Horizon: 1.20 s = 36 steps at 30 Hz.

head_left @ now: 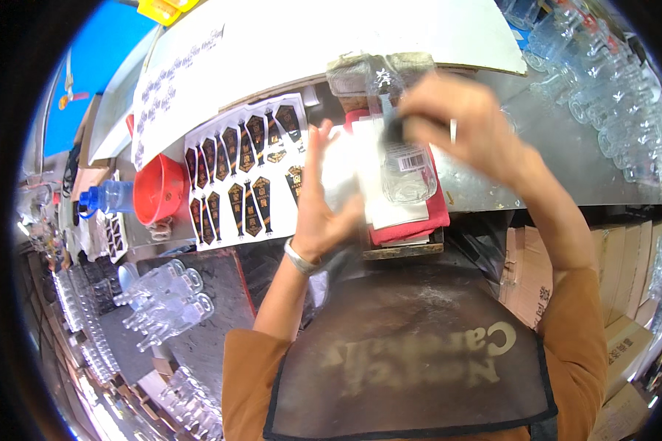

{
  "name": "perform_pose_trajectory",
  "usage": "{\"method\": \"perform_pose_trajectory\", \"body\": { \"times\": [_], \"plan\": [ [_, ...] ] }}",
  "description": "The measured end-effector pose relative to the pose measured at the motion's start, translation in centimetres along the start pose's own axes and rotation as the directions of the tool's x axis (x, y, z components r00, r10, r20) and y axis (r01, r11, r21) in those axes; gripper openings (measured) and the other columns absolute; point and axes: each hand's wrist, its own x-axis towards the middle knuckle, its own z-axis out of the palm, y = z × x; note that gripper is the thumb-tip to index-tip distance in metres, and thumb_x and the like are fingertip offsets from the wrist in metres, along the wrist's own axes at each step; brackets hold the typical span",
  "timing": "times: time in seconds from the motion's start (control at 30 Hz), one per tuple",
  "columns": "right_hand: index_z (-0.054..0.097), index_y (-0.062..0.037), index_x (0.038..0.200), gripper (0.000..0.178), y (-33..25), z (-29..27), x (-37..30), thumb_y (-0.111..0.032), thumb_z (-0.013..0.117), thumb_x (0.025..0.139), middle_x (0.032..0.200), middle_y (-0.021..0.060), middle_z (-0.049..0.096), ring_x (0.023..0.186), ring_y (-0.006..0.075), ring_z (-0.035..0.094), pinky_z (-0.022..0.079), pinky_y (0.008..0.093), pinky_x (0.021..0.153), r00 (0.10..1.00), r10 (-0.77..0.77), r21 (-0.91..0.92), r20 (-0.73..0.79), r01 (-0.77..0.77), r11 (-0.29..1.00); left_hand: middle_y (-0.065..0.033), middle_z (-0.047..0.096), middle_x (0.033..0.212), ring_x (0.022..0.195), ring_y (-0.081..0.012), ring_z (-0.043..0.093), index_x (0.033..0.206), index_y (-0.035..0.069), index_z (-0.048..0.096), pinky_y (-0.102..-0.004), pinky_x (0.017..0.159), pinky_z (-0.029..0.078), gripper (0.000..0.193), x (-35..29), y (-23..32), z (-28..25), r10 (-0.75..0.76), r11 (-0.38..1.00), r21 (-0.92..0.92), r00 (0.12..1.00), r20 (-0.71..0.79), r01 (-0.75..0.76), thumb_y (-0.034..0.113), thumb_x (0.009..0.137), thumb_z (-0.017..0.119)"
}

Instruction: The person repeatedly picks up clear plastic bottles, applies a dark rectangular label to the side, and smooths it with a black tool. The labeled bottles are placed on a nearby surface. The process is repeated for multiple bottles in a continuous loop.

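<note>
A clear glass bottle [408, 187] lies on its side, neck away from me, with a barcode label and white print showing. Under it are a white cloth or paper pad [379, 209] and a red cloth [439, 214]. Across the bottle's middle, my right hand [456, 117] is closed on a small dark tool [396, 131], blurred, perhaps a scraper. My left hand [324, 198] is raised just left of the bottle, fingers stretched out and holding nothing. Beside it on the left lies a white sheet of black and gold decals [246, 173].
A folded grey cloth [348, 73] sits beyond the bottle. At left stand a red bowl [158, 189] and a blue-capped plastic bottle [110, 197]. Glass bottles [169, 294] lie lower left; many glass mugs [603, 95] fill the right. Cardboard boxes [526, 268] stand lower right.
</note>
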Motion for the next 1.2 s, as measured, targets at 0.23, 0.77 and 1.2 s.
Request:
{"method": "perform_pose_trajectory", "body": {
  "times": [0.23, 0.77, 1.2],
  "plan": [
    [0.07, -0.0074, 0.094, 0.024, -1.5, 0.2, -4.1, -0.002, 0.075, 0.071, 0.094, 0.0097, 0.068, 0.088, 0.025, 0.067, 0.054, 0.0365, 0.081, 0.985, -0.113, 0.338, 0.133, 0.062, 0.939, -0.0201, 0.052, 0.147, 0.138, -0.0305, 0.047, 0.155, -0.001, 0.028, -0.0406, 0.116, 0.033, 0.064, 9.3, 1.2, -2.4, -0.094, 0.972, 0.205, 0.989, -0.115, 0.117, 0.015, 0.099, 0.055],
    [0.068, -0.0015, 0.099, 0.019, 2.2, 0.3, -2.3, 0.002, 0.07, 0.081, 0.098, 0.0118, 0.069, 0.082, 0.0262, 0.066, 0.054, 0.0341, 0.072, 0.892, 0.253, 0.103, -0.375, -0.231, 0.968, -0.0249, 0.066, 0.123, 0.107, -0.0255, 0.068, 0.14, -0.007, 0.05, -0.0349, 0.09, 0.056, 0.068, 16.9, -0.8, 0.0, -0.223, 0.972, 0.097, 0.972, 0.082, 0.215, 0.029, 0.088, 0.074],
    [0.066, -0.0012, 0.104, 0.016, -7.0, -4.2, -5.3, 0.0, 0.064, 0.087, 0.095, 0.0091, 0.062, 0.083, 0.0172, 0.061, 0.049, 0.0296, 0.071, 0.908, 0.394, 0.529, -0.142, -0.267, 0.806, -0.0108, 0.065, 0.113, 0.106, -0.0279, 0.07, 0.141, -0.006, 0.048, -0.0382, 0.097, 0.055, 0.047, 9.9, 10.6, -1.8, -0.111, 0.955, -0.295, 0.964, -0.243, 0.036, 0.011, 0.099, 0.061]
  ]
}}
